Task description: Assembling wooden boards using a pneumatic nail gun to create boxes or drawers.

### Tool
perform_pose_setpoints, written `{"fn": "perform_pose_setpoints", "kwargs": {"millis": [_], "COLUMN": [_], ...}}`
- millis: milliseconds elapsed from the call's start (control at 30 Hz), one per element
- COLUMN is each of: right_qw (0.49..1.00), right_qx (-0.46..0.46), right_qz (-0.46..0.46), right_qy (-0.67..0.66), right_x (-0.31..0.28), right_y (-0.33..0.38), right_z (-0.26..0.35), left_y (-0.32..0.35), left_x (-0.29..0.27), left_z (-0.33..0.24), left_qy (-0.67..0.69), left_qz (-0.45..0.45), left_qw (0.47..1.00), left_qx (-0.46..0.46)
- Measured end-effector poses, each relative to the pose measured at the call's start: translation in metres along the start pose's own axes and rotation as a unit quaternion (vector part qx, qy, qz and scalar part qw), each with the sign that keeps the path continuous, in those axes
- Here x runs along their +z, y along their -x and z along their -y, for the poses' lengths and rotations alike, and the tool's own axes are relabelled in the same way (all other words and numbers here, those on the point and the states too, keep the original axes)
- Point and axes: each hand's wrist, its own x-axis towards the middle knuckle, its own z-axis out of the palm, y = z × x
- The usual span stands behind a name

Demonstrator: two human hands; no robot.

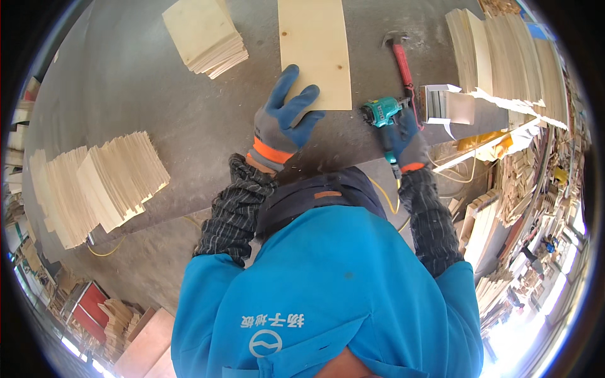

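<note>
My left hand [285, 123], in a grey-blue glove, is open with its fingers spread over the near left corner of a pale wooden board [318, 53], which lies flat on the dark counter [208, 120] ahead of me. My right hand [409, 142] is closed around the handle of a teal nail gun [383, 111], just right of the board. Beyond the tool lies a red-handled hammer [402, 63], near an open box [436, 106].

White Chinese characters [272, 321] and a round wave emblem [265, 344] stand upside down on the blue jacket [353, 277].
</note>
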Motion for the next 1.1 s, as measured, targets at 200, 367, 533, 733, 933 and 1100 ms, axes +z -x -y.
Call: {"fn": "perform_pose_setpoints", "kwargs": {"millis": [200,367,533,733,933,1100], "right_qw": [0.976,0.977,0.985,0.968,0.958,0.948], "right_qx": [0.003,-0.001,0.037,0.137,0.115,0.169], "right_qz": [0.021,-0.014,0.078,0.125,0.201,0.203], "right_qy": [0.216,0.214,0.150,-0.169,-0.172,-0.178], "right_x": [0.057,0.055,-0.008,-0.096,-0.095,-0.073], "right_y": [0.011,-0.003,0.001,0.069,0.097,0.095], "right_z": [-0.063,-0.075,-0.031,0.121,0.210,0.226], "left_y": [0.000,-0.001,-0.003,-0.001,-0.004,0.000], "left_x": [0.003,0.002,0.000,0.002,0.007,0.006], "left_z": [0.003,0.002,0.002,0.005,0.012,0.013], "left_qy": [-0.006,0.023,0.023,0.049,0.039,0.058], "left_qz": [-0.033,-0.048,-0.037,-0.036,-0.072,-0.047], "left_qw": [0.999,0.998,0.999,0.998,0.995,0.996], "left_qx": [0.034,0.023,0.026,0.018,0.065,0.046]}}
